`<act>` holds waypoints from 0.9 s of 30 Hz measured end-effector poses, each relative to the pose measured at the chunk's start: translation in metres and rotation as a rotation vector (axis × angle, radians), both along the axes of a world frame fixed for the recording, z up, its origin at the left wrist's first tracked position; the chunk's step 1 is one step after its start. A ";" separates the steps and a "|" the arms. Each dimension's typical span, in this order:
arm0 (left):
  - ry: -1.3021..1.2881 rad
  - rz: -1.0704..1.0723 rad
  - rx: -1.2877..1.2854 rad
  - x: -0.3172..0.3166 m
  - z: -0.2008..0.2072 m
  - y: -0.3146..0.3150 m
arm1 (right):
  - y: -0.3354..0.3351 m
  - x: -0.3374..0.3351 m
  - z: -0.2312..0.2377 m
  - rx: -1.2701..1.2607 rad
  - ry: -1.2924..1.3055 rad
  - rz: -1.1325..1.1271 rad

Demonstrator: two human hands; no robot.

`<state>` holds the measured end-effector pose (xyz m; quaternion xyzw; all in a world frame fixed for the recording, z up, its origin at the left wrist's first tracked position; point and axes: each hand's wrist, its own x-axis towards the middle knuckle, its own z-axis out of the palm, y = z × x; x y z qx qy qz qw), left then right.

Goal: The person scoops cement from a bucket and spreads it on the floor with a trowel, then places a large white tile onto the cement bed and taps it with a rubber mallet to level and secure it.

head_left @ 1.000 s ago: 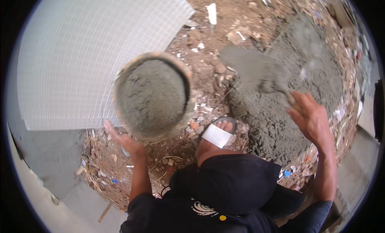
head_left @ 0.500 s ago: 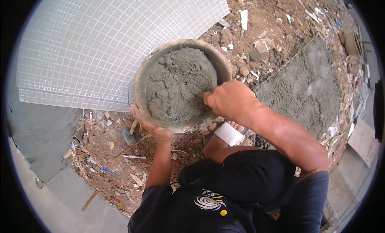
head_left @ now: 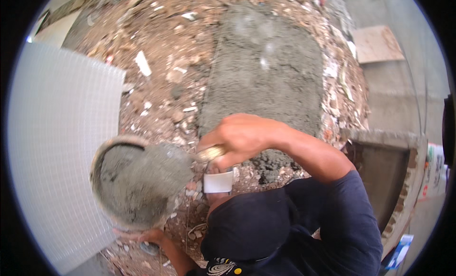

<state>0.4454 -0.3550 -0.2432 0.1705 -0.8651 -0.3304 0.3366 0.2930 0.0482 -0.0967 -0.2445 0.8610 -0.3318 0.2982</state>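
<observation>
Hands (head_left: 243,137) at bucket (head_left: 94,181) and trowel (head_left: 179,164), gridded sheet (head_left: 61,147) alongside.

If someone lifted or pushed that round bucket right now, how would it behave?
The bucket would probably feel heavy, since thick grey mortar fills much of it. Pushed, it would likely drag rather than glide, and might rock or tip, given the uneven, rubble-strewn ground around it.

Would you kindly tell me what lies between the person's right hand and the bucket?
In the head view, a trowel bridges them: the right hand grips its handle, and its mortar-coated blade extends over the bucket's rim.
</observation>
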 end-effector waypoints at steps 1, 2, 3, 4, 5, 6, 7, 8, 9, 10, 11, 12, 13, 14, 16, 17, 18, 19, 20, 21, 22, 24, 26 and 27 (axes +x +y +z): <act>0.001 -0.021 0.023 0.000 0.001 -0.001 | 0.026 0.015 0.002 -0.088 0.055 -0.094; 0.002 -0.040 0.043 -0.001 0.001 -0.001 | 0.053 0.030 0.004 -0.002 0.059 -0.226; -0.019 -0.041 0.042 -0.002 0.002 -0.001 | 0.081 0.046 0.008 0.034 0.096 -0.353; -0.041 -0.043 0.041 -0.003 0.002 -0.002 | 0.105 0.062 0.009 0.116 0.153 -0.497; -0.041 -0.037 0.052 -0.004 0.002 -0.003 | 0.125 0.073 0.006 0.203 0.201 -0.640; -0.068 -0.024 0.027 -0.003 0.002 -0.004 | 0.142 0.080 -0.003 0.444 0.246 -0.746; -0.076 -0.010 0.011 -0.003 0.001 -0.005 | 0.156 0.084 -0.017 0.728 0.215 -0.872; -0.085 -0.006 -0.008 -0.002 0.000 -0.006 | 0.170 0.086 -0.032 0.764 0.276 -0.932; -0.095 -0.008 -0.025 -0.001 -0.001 -0.007 | 0.184 0.084 -0.048 0.836 0.283 -1.019; -0.106 -0.011 -0.048 0.000 -0.001 -0.010 | 0.194 0.083 -0.062 0.887 0.296 -1.103; -0.135 -0.017 -0.071 0.002 -0.003 -0.012 | 0.200 0.084 -0.073 0.812 0.337 -1.194; -0.131 -0.025 -0.113 0.005 -0.004 -0.016 | 0.204 0.084 -0.084 0.716 0.378 -1.271; -0.144 -0.043 -0.157 0.006 -0.007 -0.020 | 0.206 0.082 -0.093 0.645 0.380 -1.370; -0.159 -0.063 -0.205 0.006 -0.008 -0.025 | 0.207 0.079 -0.101 0.601 0.310 -1.316; -0.133 -0.029 -0.198 0.002 -0.012 -0.033 | 0.206 0.073 -0.114 0.557 0.108 -1.286; -0.104 -0.019 -0.196 -0.001 -0.013 -0.035 | 0.206 0.071 -0.120 0.621 0.100 -1.193; -0.134 -0.025 -0.201 -0.003 -0.012 -0.036 | 0.208 0.071 -0.127 0.678 0.094 -1.115; -0.154 -0.034 -0.214 -0.005 -0.010 -0.035 | 0.211 0.073 -0.134 0.680 0.154 -1.009; -0.171 -0.030 -0.235 -0.005 -0.006 -0.033 | 0.218 0.078 -0.141 0.756 0.078 -1.070; -0.217 -0.015 -0.299 -0.003 -0.003 -0.029 | 0.228 0.087 -0.147 0.777 0.066 -1.105; -0.269 -0.002 -0.380 0.003 0.003 -0.024 | 0.240 0.097 -0.154 0.801 0.067 -1.136; -0.333 -0.010 -0.480 0.009 0.011 -0.015 | 0.269 0.126 -0.165 0.851 -0.021 -1.271; -0.328 0.006 -0.460 0.010 0.009 -0.012 | 0.301 0.152 -0.168 0.910 -0.025 -1.379; -0.318 0.009 -0.434 0.009 0.005 -0.015 | 0.315 0.161 -0.165 0.917 -0.044 -1.396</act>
